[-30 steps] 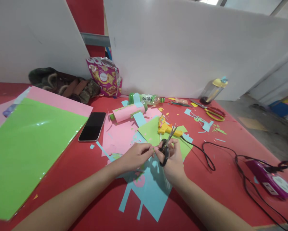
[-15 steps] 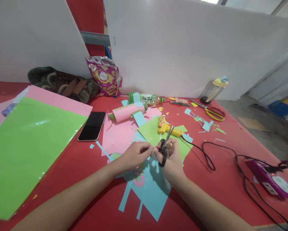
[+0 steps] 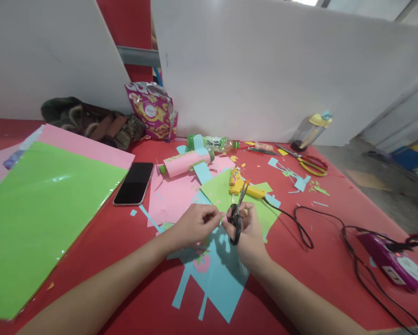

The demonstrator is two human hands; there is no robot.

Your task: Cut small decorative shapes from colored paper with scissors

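Note:
My right hand [image 3: 249, 232] is closed around the black handles of a small pair of scissors [image 3: 238, 218], whose blades point up and away. My left hand [image 3: 200, 223] is pinched, its fingertips close to those of the right hand. Between the fingertips shows a tiny pink paper piece [image 3: 224, 217]; which hand grips it is hard to make out. Beneath both hands lies light blue paper [image 3: 222, 284], with a pink and green paper cutout [image 3: 202, 261] on it. Just beyond the scissors rests a yellow glue gun [image 3: 245, 187] on green paper [image 3: 215, 187].
A phone [image 3: 134, 184] and large green sheets [image 3: 51, 218] lie left. Behind are a pink-wrapped roll [image 3: 186, 163], a green bottle [image 3: 214, 143] and a snack bag [image 3: 153, 111]. Rightward are larger scissors [image 3: 311, 165], a clear bottle [image 3: 309, 132], and a black cord [image 3: 351, 251] at a purple power strip [image 3: 393, 260].
The scissors have tilted slightly and shifted a little left in my right hand. Both hands stay close together in nearly the same place.

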